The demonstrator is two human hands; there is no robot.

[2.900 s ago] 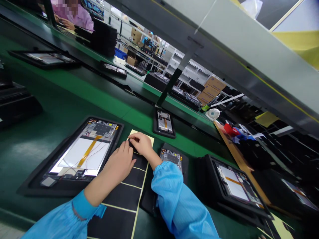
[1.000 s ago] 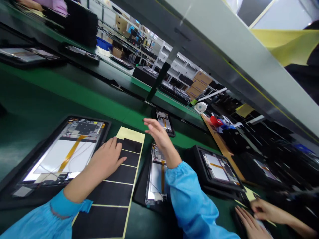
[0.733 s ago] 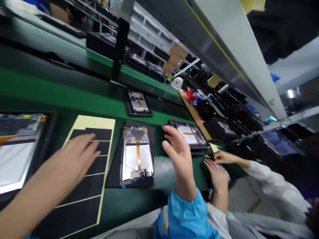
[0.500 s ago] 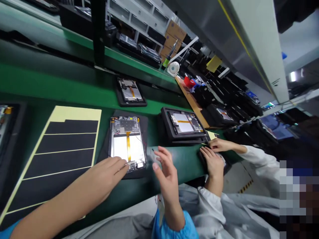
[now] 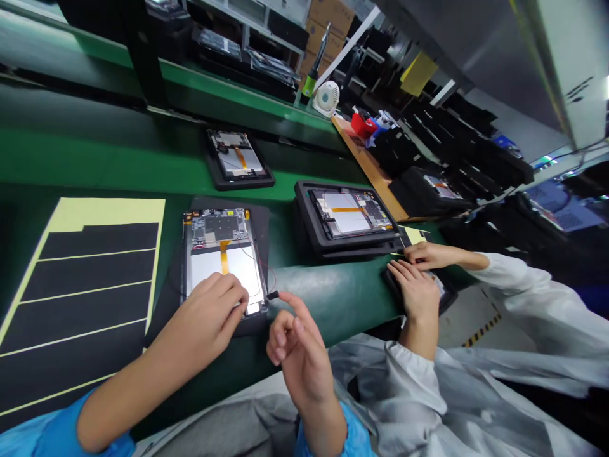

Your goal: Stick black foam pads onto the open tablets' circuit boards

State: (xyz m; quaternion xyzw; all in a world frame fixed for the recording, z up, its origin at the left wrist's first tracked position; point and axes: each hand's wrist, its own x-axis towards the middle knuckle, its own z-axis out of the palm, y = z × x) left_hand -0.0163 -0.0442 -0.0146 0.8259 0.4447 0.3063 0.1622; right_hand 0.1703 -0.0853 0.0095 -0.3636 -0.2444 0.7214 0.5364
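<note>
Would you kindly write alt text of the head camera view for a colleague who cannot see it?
A left hand touches an opened tablet while the right hand hovers beside it; a sheet of black pads lies left, and a co-worker's hands work to the right.

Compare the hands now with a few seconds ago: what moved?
Both hands came off the black adhesive strip sheet. The left hand moved across onto the lower edge of the opened tablet; the right hand lifted clear beside it. The sheet stayed in place.
</note>
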